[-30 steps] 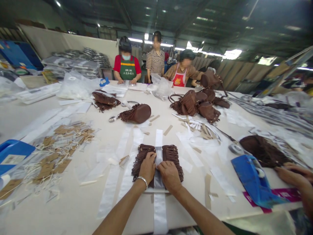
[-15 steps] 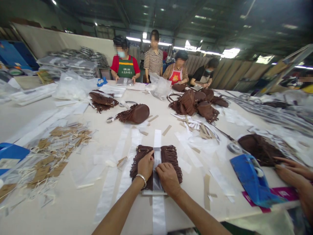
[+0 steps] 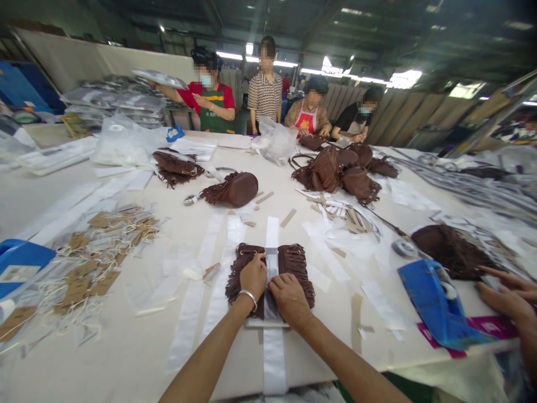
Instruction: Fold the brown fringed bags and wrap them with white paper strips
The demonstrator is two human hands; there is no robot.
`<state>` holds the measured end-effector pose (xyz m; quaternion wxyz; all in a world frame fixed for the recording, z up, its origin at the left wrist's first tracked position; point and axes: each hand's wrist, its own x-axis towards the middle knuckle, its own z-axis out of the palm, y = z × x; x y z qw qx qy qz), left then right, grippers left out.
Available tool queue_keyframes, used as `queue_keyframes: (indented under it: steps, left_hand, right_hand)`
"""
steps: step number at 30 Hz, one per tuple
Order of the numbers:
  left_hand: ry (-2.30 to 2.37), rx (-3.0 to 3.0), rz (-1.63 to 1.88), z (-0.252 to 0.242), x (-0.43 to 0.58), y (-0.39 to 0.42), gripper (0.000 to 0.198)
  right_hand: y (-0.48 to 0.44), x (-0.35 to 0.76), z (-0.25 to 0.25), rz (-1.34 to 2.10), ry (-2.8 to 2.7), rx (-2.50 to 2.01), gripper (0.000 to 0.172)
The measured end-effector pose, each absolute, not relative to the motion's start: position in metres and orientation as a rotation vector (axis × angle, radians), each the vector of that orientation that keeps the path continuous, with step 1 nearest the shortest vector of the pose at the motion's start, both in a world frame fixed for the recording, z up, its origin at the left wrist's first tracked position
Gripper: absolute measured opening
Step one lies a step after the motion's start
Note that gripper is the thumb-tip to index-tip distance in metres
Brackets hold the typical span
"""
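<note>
Both hands press a brown fringed suede bag (image 3: 289, 268) flat on the desk (image 3: 126, 347), directly ahead | left hand (image 3: 253, 275), right hand (image 3: 288, 298) side by side, fingers curled down on a glossy strip (image 3: 272, 229) running lengthwise away over the bag's middle | soft fringe, smooth film.

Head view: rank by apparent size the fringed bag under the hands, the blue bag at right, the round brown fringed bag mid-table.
1. Fringed bag under the hands
2. Blue bag, close to it in size; both near the camera, so order unsure
3. Round brown fringed bag, farther away, so it may only look smaller

Fringed bag (image 3: 293, 263) on strip (image 3: 273, 347) (mid-table (image 3: 126, 358))
</note>
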<state>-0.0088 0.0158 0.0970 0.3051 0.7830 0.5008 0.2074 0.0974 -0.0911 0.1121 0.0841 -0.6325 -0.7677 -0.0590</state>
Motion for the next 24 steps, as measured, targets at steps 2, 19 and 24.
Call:
queue_keyframes:
  steps: [2,19,24]
  left_hand:
    - [1.304,2.094,0.555,0.096,-0.009,0.015,0.030]
    - [0.701,2.634,0.633,0.096,-0.045,-0.013,0.020]
    - [0.577,2.754,0.611,0.067,-0.047,0.005,0.021]
  right_hand:
    - [-0.090,0.097,0.113,-0.144,-2.325,-1.914,0.007]
    - [-0.104,0.093,0.118,-0.072,-2.320,-1.970,0.023]
    - [-0.114,0.092,0.111,-0.112,-2.238,-1.956,0.022]
